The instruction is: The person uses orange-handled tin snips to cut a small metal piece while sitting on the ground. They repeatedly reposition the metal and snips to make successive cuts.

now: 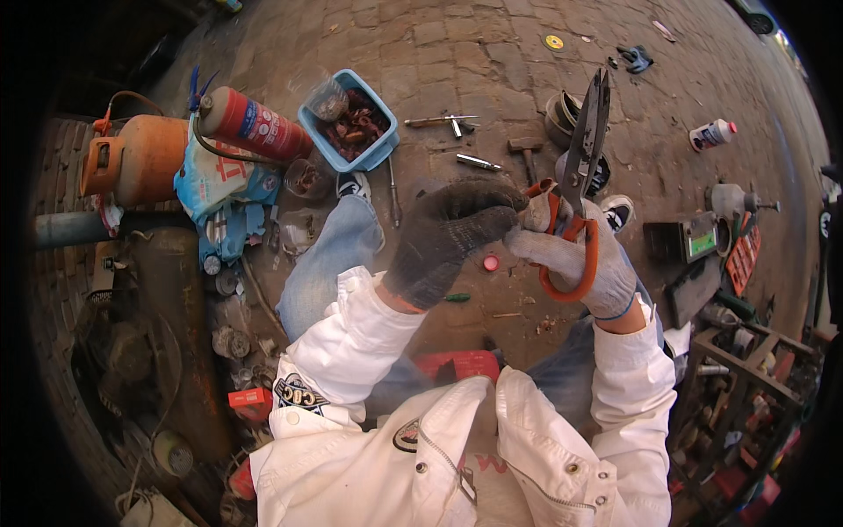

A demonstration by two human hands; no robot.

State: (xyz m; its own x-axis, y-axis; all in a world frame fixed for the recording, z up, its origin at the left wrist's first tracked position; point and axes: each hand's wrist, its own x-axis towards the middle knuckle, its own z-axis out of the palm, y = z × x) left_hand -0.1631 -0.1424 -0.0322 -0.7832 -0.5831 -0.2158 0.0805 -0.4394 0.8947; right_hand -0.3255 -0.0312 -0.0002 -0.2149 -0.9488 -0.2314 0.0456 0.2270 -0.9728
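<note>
Brick paving fills the middle and top of the frame, strewn with workshop clutter: an orange gas cylinder and a red fire extinguisher at upper left, a blue tub of reddish-brown scraps beside them, a hammer at upper centre, a metal rack at lower right.

Both hands are gloved and meet just right of centre. The right hand, in a pale glove, is wrapped about the orange handles of large scissors; the blades point to the top of the frame and lie nearly together. The left hand, in a dark glove, has its fingers curled in and drawn together beside the right fingertips; whether they grip anything, I cannot tell. A small reddish piece shows between the hands, just left of the scissors' pivot; which hand bears it is unclear.

To work well here, the left fingertips should stay behind the cutting line, and the handles deserve a firm, settled grip before any pressure. Pinching small pieces well back, with only the needed edge exposed, would steady them. Bulky gloves dull the touch, so slow, small movements seem wise, with the tips aimed away from knees and wrists.
</note>
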